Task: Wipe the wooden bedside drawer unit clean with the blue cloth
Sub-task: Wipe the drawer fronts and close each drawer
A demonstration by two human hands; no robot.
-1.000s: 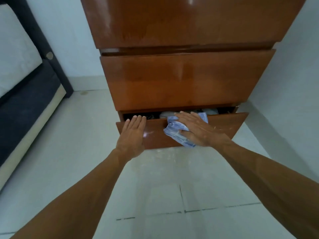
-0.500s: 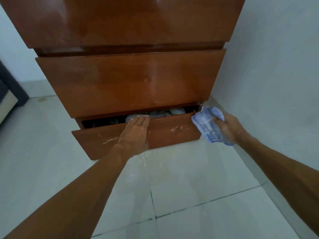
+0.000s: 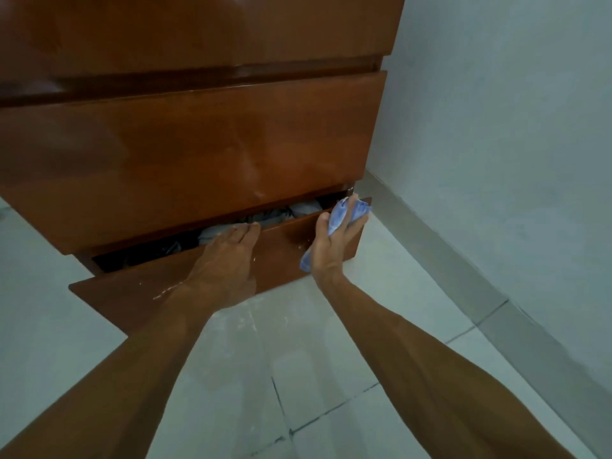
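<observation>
Head view shows my right hand (image 3: pixel 331 250) gripping the blue cloth (image 3: pixel 346 212) against the right end of the open bottom drawer (image 3: pixel 132 293). My left hand (image 3: pixel 225 263) lies spread flat on its front, reaching over the top edge. Pushing hard could slide the drawer shut and pinch that hand, I reckon.

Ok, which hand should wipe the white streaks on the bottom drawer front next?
Right. The right hand holds the blue cloth against the bottom drawer front; the left hand rests flat on that drawer, without a cloth.
</observation>
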